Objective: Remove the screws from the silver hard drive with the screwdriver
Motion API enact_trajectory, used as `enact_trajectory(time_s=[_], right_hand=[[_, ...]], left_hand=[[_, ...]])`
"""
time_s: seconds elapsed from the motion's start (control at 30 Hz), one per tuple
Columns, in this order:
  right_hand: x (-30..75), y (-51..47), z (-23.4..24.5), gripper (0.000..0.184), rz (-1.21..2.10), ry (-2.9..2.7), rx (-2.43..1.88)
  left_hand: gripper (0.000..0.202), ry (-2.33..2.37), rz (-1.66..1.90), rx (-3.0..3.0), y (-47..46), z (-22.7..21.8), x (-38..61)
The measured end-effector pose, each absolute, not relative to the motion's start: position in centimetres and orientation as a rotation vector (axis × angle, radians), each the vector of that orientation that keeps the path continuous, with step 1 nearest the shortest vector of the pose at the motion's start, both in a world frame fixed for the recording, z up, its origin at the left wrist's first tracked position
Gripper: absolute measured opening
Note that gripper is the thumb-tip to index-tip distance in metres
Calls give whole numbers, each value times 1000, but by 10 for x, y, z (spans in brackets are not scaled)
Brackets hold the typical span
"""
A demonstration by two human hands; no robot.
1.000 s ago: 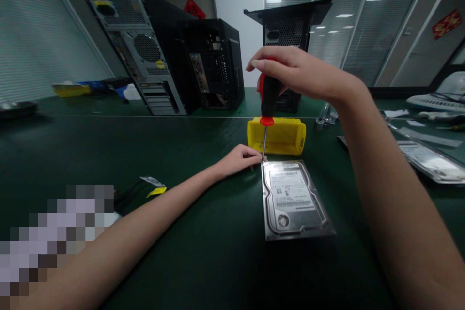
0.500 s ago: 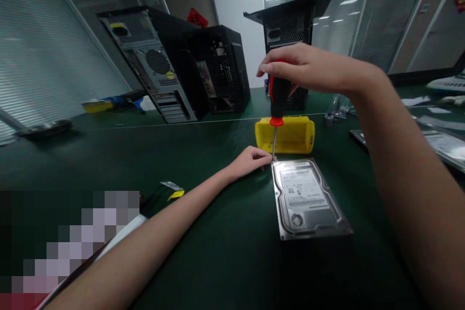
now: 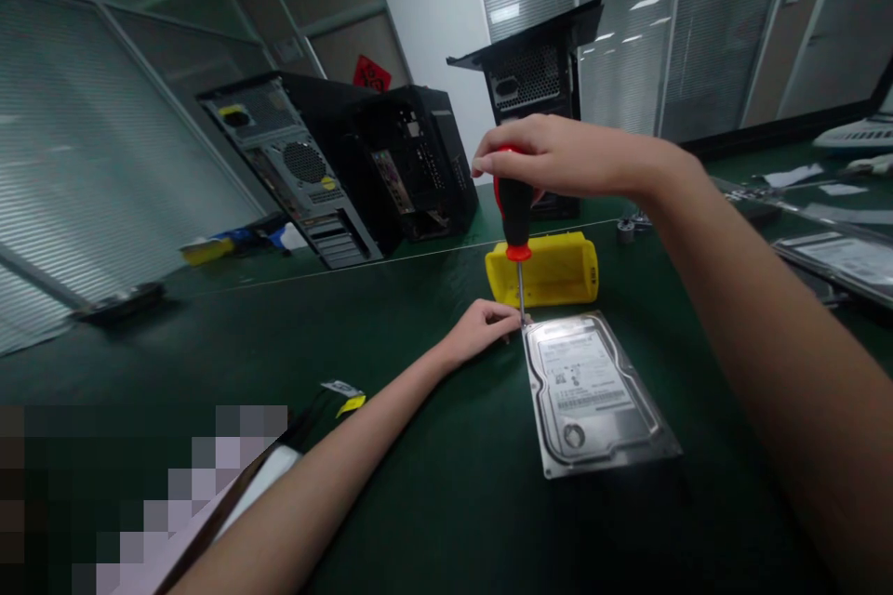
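A silver hard drive (image 3: 592,390) lies flat on the green table mat (image 3: 391,446), label up. My right hand (image 3: 558,153) is closed over the top of a red and black screwdriver (image 3: 514,204) that stands upright, its tip on the drive's far left corner. My left hand (image 3: 485,327) rests on the mat at that same corner, fingers pinched around the screwdriver's thin shaft near the tip. A yellow plastic bin (image 3: 548,268) sits just behind the drive.
Three black computer cases (image 3: 313,172) (image 3: 425,158) (image 3: 537,84) stand at the back of the table. More drives and parts (image 3: 837,256) lie at the right. A small yellow tag with a cable (image 3: 347,398) lies left of my forearm.
The camera tilted and shifted, so the scene sits a little lower and rotated. Both hands stay at the drive's corner with the screwdriver upright.
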State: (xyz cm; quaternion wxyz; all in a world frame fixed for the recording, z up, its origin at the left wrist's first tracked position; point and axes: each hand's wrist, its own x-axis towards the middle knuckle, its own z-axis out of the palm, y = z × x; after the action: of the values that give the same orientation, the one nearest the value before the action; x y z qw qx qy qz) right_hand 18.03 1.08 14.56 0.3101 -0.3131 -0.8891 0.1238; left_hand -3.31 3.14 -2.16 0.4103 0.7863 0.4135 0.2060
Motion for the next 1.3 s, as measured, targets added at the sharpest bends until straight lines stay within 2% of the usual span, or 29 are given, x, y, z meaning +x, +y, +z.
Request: enact_trajectory(time_s=[1.3], right_hand=[[195, -9, 167, 34, 255, -2387, -785]], left_hand=[[33, 1090, 597, 1976, 7, 0, -21]])
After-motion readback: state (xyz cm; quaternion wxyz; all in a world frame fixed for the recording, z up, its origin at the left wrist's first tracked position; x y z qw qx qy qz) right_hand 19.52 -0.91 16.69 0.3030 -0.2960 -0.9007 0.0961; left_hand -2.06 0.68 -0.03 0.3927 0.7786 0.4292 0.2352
